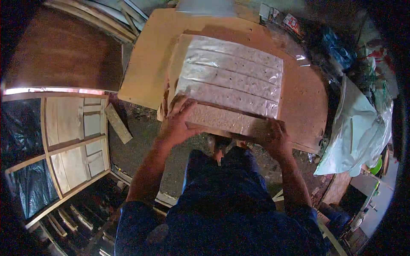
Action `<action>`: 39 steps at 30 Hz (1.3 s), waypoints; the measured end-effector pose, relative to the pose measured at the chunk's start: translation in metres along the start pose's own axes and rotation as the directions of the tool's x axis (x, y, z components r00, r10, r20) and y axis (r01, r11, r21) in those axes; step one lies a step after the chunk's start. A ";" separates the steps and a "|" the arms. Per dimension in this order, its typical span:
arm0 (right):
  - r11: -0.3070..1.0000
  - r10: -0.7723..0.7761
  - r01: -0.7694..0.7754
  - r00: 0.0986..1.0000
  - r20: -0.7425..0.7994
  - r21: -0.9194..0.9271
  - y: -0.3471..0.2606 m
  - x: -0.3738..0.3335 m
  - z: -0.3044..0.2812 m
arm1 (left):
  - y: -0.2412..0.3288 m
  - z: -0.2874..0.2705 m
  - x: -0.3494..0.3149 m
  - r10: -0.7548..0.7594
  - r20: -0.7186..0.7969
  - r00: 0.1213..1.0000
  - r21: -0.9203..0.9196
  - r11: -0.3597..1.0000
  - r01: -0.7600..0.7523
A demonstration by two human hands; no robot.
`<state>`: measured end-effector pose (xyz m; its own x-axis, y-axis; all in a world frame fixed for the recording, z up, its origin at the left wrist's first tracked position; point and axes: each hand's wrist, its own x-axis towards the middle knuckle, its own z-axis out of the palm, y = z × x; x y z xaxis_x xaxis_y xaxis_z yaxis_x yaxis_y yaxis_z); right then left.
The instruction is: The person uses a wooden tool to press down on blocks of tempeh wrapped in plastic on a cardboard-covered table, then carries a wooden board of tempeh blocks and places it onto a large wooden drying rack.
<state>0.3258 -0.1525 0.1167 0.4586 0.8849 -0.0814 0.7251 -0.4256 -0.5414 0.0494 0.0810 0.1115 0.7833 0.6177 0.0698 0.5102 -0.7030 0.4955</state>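
Note:
A wide load of several pale, speckled slabs (230, 76), lying in rows under shiny clear plastic dotted with small holes, is in front of me over a tan board (145, 64). A thin tan panel (178, 51) shows along its far left edge. Its near side is a light, rough-textured strip (222, 119). My left hand (177, 117) is closed round the near left corner, fingers on top and thumb along the near side. At the near right corner, my right hand (275, 136) grips the edge; its fingertips are dark and partly hidden.
Crumpled white plastic sheeting (354, 128) hangs at the right, by a bundle of blue plastic (337, 47). Left of me stands a wooden-framed panel (64, 145) partly covered in black plastic. A loose wooden piece (118, 123) lies on the dirt floor (136, 158).

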 end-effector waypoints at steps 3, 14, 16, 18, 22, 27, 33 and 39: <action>0.998 0.052 -0.053 0.998 0.035 0.024 0.006 -0.004 0.005 | 0.000 -0.001 0.003 -0.020 0.061 0.998 0.092 0.996 0.015; 0.998 -0.046 0.053 0.986 0.160 -0.038 0.023 0.003 0.001 | -0.020 -0.013 0.006 0.071 0.216 0.974 -0.012 0.997 -0.070; 1.000 0.006 -0.008 0.982 0.189 0.007 0.003 0.007 -0.013 | -0.021 -0.015 0.005 0.102 0.215 0.971 -0.010 0.995 -0.102; 0.999 0.039 -0.044 0.976 0.216 0.020 0.002 0.009 -0.015 | -0.009 -0.026 0.011 0.114 0.226 0.967 0.061 0.989 -0.131; 0.997 -0.063 0.059 0.996 0.068 0.058 0.015 0.005 -0.012 | -0.010 -0.031 0.003 0.044 0.250 0.967 0.142 0.987 -0.081; 0.905 0.346 -0.334 0.938 0.004 0.263 0.062 0.023 0.011 | -0.021 -0.033 -0.004 -0.073 0.107 0.992 0.005 0.997 0.073; 0.799 0.438 -0.491 0.871 0.225 0.346 0.028 0.058 0.003 | -0.031 -0.004 0.034 -0.138 -0.097 0.986 -0.248 0.962 0.111; 0.541 0.498 -0.637 0.769 0.401 0.550 0.035 0.069 -0.003 | -0.060 0.006 0.048 -0.377 0.012 0.926 -0.400 0.847 0.350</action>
<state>0.3839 -0.1072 0.0946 0.5075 0.5446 -0.6677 -0.1826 -0.6894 -0.7010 0.0584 0.1503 0.0799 0.5375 0.8329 -0.1323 0.5642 -0.2385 0.7905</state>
